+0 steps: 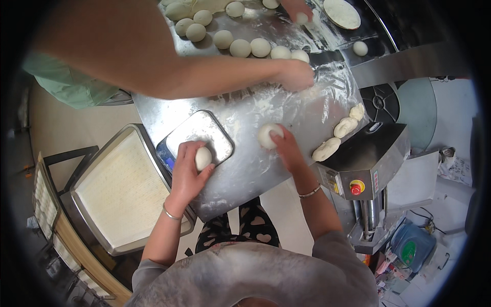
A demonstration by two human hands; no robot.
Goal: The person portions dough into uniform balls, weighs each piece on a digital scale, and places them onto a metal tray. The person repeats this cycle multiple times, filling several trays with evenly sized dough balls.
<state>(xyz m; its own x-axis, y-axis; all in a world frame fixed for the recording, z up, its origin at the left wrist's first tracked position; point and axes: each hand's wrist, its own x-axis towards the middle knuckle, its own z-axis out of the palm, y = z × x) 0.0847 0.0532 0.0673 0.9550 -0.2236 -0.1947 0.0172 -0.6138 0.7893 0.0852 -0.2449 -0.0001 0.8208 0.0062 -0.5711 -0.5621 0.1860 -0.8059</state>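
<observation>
My left hand [188,172] is closed round a small dough ball [203,158] at the near edge of a floured kitchen scale [199,132]. Whether that ball rests on the scale is hard to tell. To the right, my right hand [285,147] grips a larger dough ball [269,136] at or just above the steel table [245,169], its thumb on top. Near the table's right edge lie several rough dough pieces [326,149]. Smooth dough balls [261,47] form a curved row farther back, beyond a co-worker's arm.
A co-worker's arm [230,76] reaches across the table from the left; their other hand [297,11] holds a dough ball at the top. A lined tray [122,192] stands left of the table. At the right are a steel machine with a red button [356,189] and a flour bowl [342,14].
</observation>
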